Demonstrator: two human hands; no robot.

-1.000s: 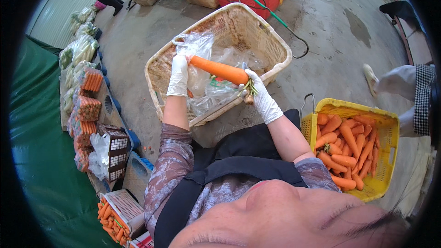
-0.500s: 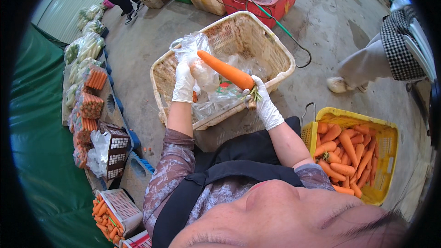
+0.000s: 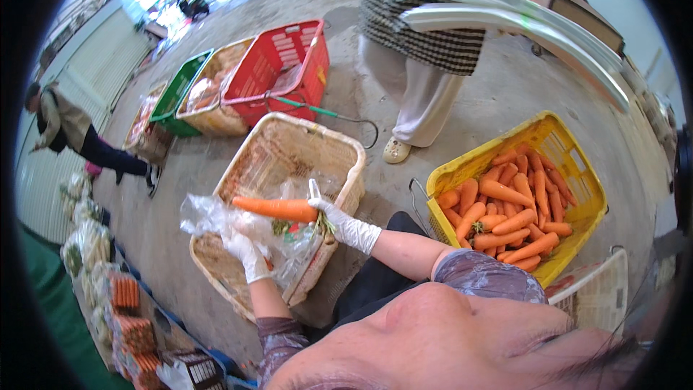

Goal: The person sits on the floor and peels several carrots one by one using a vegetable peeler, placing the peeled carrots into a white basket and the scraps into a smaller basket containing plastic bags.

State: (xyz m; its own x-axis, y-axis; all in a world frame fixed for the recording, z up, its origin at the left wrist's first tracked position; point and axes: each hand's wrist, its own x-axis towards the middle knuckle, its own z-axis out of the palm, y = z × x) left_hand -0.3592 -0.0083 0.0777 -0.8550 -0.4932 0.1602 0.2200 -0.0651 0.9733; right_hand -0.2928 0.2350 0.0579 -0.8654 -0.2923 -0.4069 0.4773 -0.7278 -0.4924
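Carrot (image 3: 278, 208): held level above the tan wicker basket (image 3: 339, 146), thick end toward the right hand, tip pointing left over the plastic bag.
Right hand (image 3: 338, 218): white-gloved, closed around the carrot's leafy end; a few green stalks were seen hanging below the grip.
Left hand (image 3: 247, 254): white-gloved, fingers curled into the clear plastic bag (image 3: 209, 218), which was bunched just under the carrot.
Bag contents: could not be told through the crumpled film.
Yellow crate (image 3: 538, 133): set at the person's right, filled with loose carrots.
Red basket (image 3: 289, 54): noted beyond the wicker one, a green basket (image 3: 177, 97) beside it.
Bystander (image 3: 426, 36): stood near in a checked garment, white trays (image 3: 505, 14) carried.
Left edge: bundled carrots (image 3: 124, 292) were stacked along the green mat.
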